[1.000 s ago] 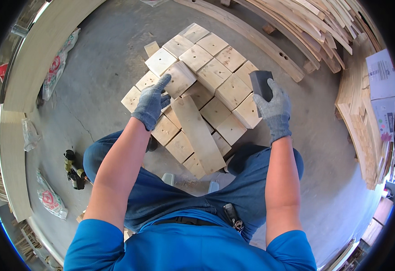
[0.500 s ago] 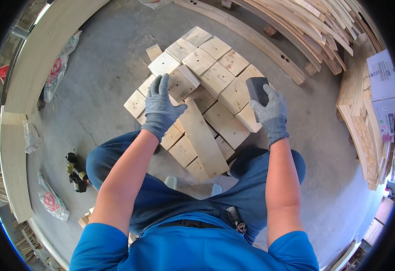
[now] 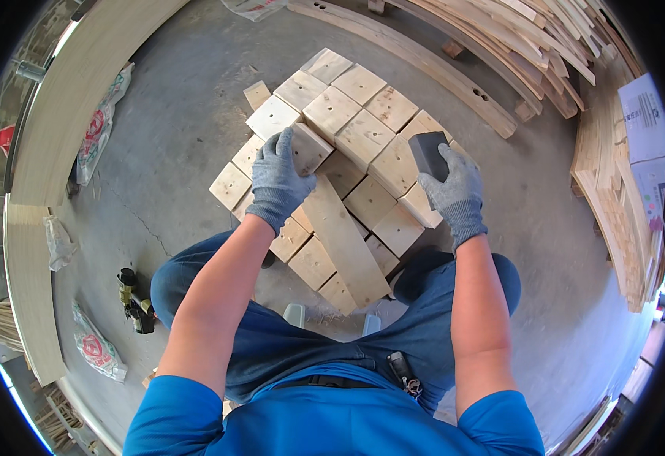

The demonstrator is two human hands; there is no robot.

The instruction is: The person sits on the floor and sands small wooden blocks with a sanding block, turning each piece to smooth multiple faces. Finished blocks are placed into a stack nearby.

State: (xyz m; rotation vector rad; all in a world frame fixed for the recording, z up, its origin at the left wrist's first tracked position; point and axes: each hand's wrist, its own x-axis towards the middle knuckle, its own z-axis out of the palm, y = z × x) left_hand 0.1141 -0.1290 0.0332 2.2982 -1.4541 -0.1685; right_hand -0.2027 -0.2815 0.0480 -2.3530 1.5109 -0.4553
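My right hand (image 3: 454, 190), in a grey knitted glove, grips a dark sanding block (image 3: 428, 152) over the right side of a stack of pale wooden blocks (image 3: 363, 83). My left hand (image 3: 278, 178), gloved the same way, curls its fingers over the left edge of one wooden block (image 3: 311, 150), with the thumb by its near corner. That block sits higher than those around it; the palm side of the hand is hidden. Many of the blocks have a small dark hole in the end. A flat board (image 3: 345, 247) slants across the near part of the stack.
Long planks (image 3: 492, 61) are piled at the far right, beside stacked wood and a white carton (image 3: 646, 121). Large pale panels (image 3: 32, 281) stand along the left. A cordless power tool (image 3: 135, 302) and plastic bags (image 3: 98, 346) lie on the floor to my left.
My left hand has moved slightly right and its spread fingers have closed over the wooden block's edge, which now appears turned. My right hand keeps hold of the sanding block, nearly still.
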